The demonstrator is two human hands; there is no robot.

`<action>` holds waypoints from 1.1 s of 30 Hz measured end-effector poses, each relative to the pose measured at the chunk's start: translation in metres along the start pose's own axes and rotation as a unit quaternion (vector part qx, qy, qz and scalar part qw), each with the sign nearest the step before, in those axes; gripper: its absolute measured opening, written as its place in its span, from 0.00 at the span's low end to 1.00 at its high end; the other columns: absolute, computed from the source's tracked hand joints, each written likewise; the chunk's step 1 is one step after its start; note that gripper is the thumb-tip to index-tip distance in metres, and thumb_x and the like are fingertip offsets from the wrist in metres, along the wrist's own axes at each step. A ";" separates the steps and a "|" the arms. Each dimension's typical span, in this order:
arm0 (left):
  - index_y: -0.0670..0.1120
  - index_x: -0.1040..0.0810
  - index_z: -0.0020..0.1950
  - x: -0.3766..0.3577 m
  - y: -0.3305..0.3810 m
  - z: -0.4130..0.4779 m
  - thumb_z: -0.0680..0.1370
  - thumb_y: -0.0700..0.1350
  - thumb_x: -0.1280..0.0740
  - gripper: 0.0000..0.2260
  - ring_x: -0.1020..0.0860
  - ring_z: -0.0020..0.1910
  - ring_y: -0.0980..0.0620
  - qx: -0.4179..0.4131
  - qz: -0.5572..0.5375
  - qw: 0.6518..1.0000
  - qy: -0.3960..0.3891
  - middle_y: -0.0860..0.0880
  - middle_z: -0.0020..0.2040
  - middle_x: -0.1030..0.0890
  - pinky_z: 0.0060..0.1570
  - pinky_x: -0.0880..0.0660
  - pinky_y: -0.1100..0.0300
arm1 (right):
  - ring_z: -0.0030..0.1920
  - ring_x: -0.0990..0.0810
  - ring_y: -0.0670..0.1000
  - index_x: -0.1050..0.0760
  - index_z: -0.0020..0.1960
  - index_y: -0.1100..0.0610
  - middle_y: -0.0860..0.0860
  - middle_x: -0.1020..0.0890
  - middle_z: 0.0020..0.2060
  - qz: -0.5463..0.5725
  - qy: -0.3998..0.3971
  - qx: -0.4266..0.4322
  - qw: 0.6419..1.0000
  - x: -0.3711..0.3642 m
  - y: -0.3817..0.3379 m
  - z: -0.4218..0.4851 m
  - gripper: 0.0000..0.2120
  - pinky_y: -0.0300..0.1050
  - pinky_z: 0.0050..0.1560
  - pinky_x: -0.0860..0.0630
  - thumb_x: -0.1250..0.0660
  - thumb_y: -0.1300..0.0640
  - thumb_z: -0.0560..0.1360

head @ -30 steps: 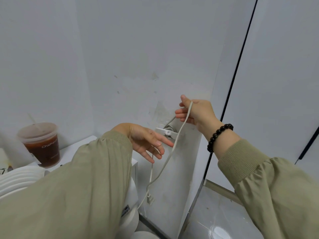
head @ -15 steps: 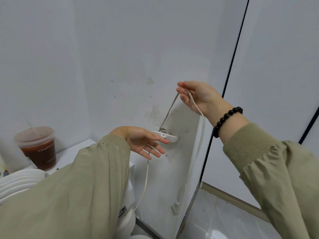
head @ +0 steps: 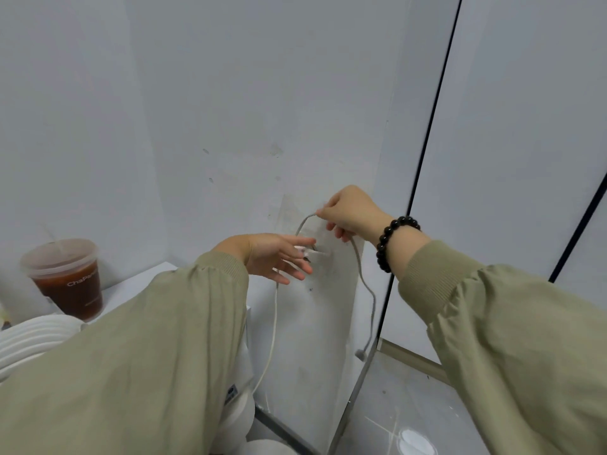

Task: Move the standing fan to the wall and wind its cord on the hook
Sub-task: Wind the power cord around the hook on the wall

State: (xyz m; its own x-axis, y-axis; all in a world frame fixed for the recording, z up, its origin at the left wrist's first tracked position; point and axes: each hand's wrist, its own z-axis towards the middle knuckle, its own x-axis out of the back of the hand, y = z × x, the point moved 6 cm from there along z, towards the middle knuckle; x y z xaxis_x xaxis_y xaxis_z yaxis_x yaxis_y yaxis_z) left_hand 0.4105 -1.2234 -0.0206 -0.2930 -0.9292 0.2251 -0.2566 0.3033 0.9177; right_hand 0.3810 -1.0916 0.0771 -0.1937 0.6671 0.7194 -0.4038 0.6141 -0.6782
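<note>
A thin white cord (head: 365,284) loops round a small white hook (head: 316,252) on the wall. My right hand (head: 349,214) pinches the cord just above and right of the hook; the cord's free end with the plug (head: 360,354) dangles below it. Another stretch of the cord (head: 274,326) drops from the hook toward the white fan (head: 241,410), mostly hidden under my left sleeve. My left hand (head: 279,256) is spread with straight fingers, its fingertips touching the hook.
A plastic cup of dark drink (head: 67,279) stands on a white ledge (head: 138,280) at the left, by white ribbed fan grille (head: 31,336). A glass panel with a black frame (head: 423,152) rises on the right over glossy floor (head: 407,418).
My right hand came down from above the hook to just beside it, carrying the cord round the hook. The plug end swung right. My left hand stayed at the hook.
</note>
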 end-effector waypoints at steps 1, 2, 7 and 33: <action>0.55 0.38 0.73 -0.003 -0.001 0.000 0.80 0.41 0.40 0.22 0.21 0.50 0.48 0.012 0.013 1.000 -0.014 0.45 0.52 0.19 0.51 0.25 0.53 | 0.30 0.25 0.53 0.21 0.48 0.67 0.56 0.20 0.36 -0.034 0.016 0.016 0.999 -0.004 -0.001 0.002 0.14 0.42 0.30 0.27 0.35 0.55 0.76; 0.56 0.39 0.73 -0.007 -0.003 0.000 0.80 0.41 0.41 0.23 0.21 0.50 0.47 0.023 0.023 0.999 -0.028 0.44 0.52 0.19 0.51 0.25 0.54 | 0.33 0.25 0.53 0.20 0.45 0.65 0.55 0.20 0.35 -0.073 0.040 0.033 0.996 -0.007 -0.003 0.003 0.14 0.42 0.33 0.29 0.35 0.54 0.76; 0.57 0.40 0.74 -0.008 -0.003 -0.001 0.80 0.39 0.41 0.24 0.20 0.49 0.48 0.034 0.032 0.998 -0.031 0.44 0.53 0.19 0.49 0.24 0.54 | 0.34 0.30 0.55 0.37 0.31 0.57 0.50 0.32 0.27 -0.267 0.146 0.079 0.949 -0.001 0.002 -0.001 0.17 0.42 0.32 0.37 0.38 0.58 0.78; 0.42 0.25 0.42 0.068 -0.024 -0.008 0.79 0.38 0.41 0.09 0.29 0.29 0.52 0.091 -0.010 0.951 0.296 0.46 0.34 0.25 0.30 0.35 0.63 | 0.31 0.21 0.53 0.24 0.29 0.63 0.56 0.18 0.29 0.149 0.121 -0.104 0.976 -0.123 0.119 -0.004 0.16 0.45 0.35 0.25 0.40 0.61 0.74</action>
State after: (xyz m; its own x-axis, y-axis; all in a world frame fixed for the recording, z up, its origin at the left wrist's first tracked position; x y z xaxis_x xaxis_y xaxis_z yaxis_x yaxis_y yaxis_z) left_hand 0.4041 -1.2957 -0.0243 0.2693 -0.8750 0.4023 -0.4270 0.2659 0.8643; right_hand 0.3606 -1.0986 -0.0924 -0.0470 0.8936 0.4464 -0.1665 0.4336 -0.8856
